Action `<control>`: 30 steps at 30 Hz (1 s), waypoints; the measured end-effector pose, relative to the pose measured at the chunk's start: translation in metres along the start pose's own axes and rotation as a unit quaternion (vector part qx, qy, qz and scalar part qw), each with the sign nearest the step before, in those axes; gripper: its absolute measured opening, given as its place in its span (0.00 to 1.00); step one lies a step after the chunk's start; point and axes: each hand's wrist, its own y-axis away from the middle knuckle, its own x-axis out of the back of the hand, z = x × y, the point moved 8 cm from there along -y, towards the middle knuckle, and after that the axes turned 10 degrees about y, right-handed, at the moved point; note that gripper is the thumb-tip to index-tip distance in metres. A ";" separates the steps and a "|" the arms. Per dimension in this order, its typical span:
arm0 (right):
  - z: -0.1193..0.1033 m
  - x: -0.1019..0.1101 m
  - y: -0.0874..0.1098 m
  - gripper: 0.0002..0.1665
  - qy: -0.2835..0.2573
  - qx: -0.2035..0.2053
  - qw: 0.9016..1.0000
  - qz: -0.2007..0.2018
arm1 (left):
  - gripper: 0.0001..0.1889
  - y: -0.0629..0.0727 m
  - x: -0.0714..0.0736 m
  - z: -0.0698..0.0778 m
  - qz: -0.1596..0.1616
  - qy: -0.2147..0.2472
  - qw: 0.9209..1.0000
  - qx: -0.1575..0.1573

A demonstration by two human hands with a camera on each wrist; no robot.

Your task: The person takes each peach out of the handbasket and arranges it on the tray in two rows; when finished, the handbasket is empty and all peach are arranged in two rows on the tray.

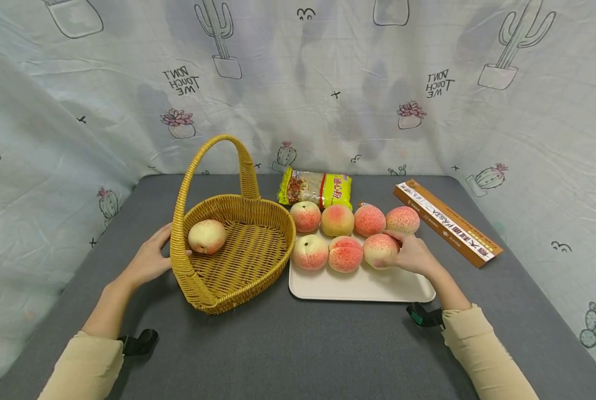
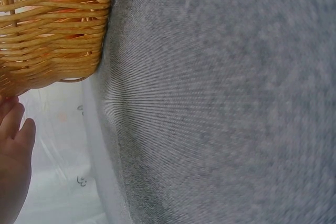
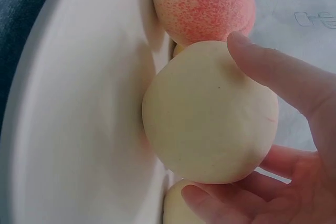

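My left hand (image 1: 150, 256) is at the left side of a yellow wicker basket (image 1: 250, 278), its thumb tip showing past the base of the tall handle and its other fingers outside. In the left wrist view, fingers (image 2: 13, 127) meet the woven wall. One pale peach (image 1: 206, 236) lies inside the basket, at the left. On a cream tray (image 1: 357, 286), my right hand (image 1: 411, 254) grips the front-right peach (image 3: 210, 114), thumb on one side and fingers on the other. Several more pink peaches (image 1: 345, 254) sit beside and behind it in two rows.
Behind the peaches lies a yellow-ended pasta bag (image 1: 311, 188). A long brown pasta box (image 1: 447, 223) lies slanted at the right. The grey table (image 1: 298, 350) reaches back to a cactus-print curtain (image 1: 298, 83). The basket's handle (image 1: 183, 205) arches high beside my left hand.
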 end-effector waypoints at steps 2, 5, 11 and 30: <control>0.000 0.000 0.000 0.51 -0.001 0.001 1.000 0.001 | 0.42 0.000 0.000 0.000 0.002 0.000 1.000 0.000; -0.001 0.003 0.001 0.51 0.000 0.005 1.000 0.003 | 0.42 0.000 0.000 -0.001 0.001 0.000 1.000 0.003; -0.010 0.014 0.000 0.53 -0.007 0.007 1.000 0.008 | 0.43 0.000 0.000 -0.001 0.002 -0.002 1.000 0.006; -0.127 0.022 -0.039 0.50 -0.030 0.097 0.995 0.010 | 0.43 -0.001 0.001 -0.003 0.008 0.010 1.000 -0.009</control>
